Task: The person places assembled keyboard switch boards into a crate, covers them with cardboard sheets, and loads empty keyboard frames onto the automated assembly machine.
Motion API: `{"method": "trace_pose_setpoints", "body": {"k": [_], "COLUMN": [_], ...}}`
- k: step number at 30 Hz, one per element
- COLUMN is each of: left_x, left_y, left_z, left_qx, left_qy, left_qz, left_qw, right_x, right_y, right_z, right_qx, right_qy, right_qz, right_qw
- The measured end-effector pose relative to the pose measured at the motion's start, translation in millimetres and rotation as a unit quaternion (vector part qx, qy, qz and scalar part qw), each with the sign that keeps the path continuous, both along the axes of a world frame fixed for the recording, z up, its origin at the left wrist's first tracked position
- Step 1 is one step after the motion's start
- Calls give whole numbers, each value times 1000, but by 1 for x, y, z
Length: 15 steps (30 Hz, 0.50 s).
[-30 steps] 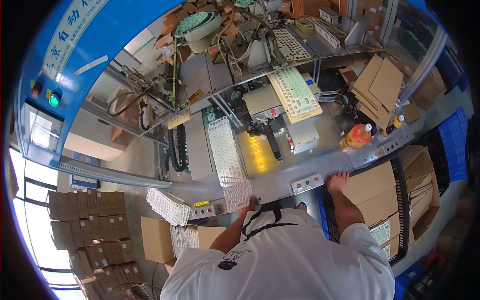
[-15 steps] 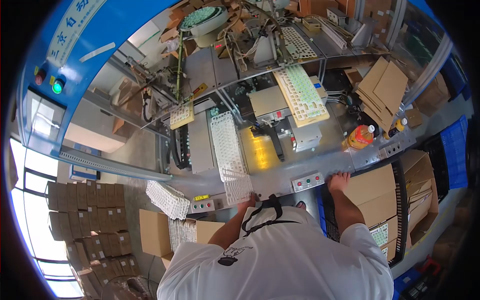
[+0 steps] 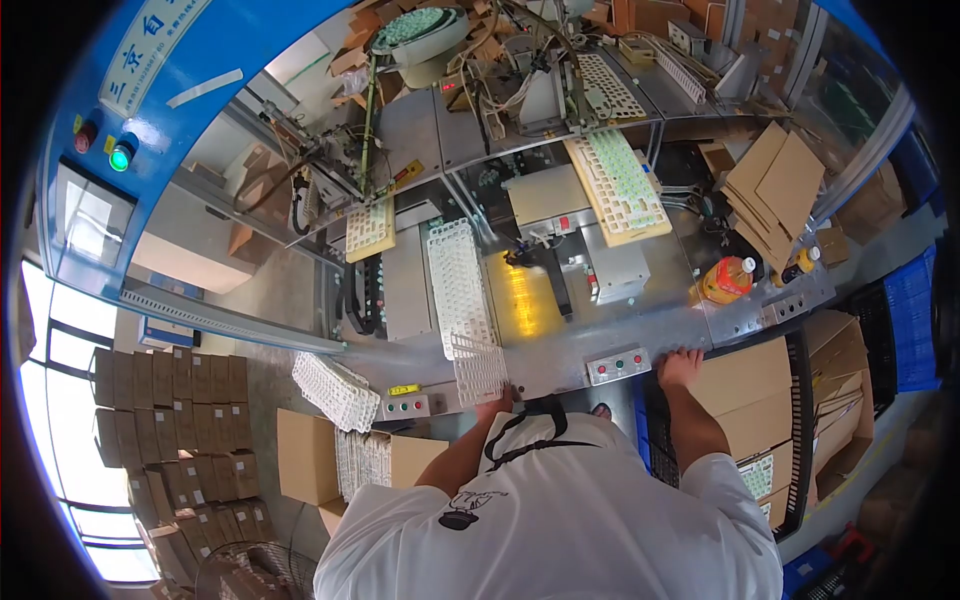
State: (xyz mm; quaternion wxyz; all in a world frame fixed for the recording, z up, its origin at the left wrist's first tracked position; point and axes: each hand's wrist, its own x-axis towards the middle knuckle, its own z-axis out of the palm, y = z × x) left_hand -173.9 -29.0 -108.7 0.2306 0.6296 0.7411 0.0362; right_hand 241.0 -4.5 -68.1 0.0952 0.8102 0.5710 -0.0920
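Note:
My left hand (image 3: 494, 403) is at the front edge of the bench, by the near end of white keyboard frames (image 3: 462, 300). Those overlapping frames lie lengthwise on the metal surface. Its fingers are mostly hidden, so I cannot tell whether they grip a frame. My right hand (image 3: 680, 368) rests on the bench edge with fingers spread and nothing in it, right of a button box (image 3: 617, 366). Farther back, a keyboard plate with pale green pieces (image 3: 620, 185) sits on a machine fixture. Another cream plate (image 3: 371, 230) is at the left station.
White frames (image 3: 335, 393) stick out past the bench's left corner, above an open carton (image 3: 306, 456) of frames. An orange-labelled bottle (image 3: 727, 281) and cardboard sheets (image 3: 772, 195) are at right. A black crate (image 3: 797, 430) holding cardboard stands beside my right arm.
The view has shifted slightly, so the bench machinery appears a little farther right. Both hands stay where they were.

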Motion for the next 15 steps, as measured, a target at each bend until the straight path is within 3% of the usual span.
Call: {"method": "trace_pose_setpoints", "body": {"k": [12,14,15], "left_x": [-3,-4,-8], "left_y": [-1,-2,-1], "left_z": [18,9,6], "left_qx": [-35,43,-20], "left_qy": [-35,-15,-31], "left_qz": [35,34,36], "left_qw": [998,998,999], "right_x": [-7,-12,-12], "right_y": [-4,-3,-3], "right_z": [-11,2,6], "right_qx": [29,22,17], "right_qy": [-10,-6,3], "right_qz": [-3,-6,-7], "right_qw": [1000,1000,1000]}}
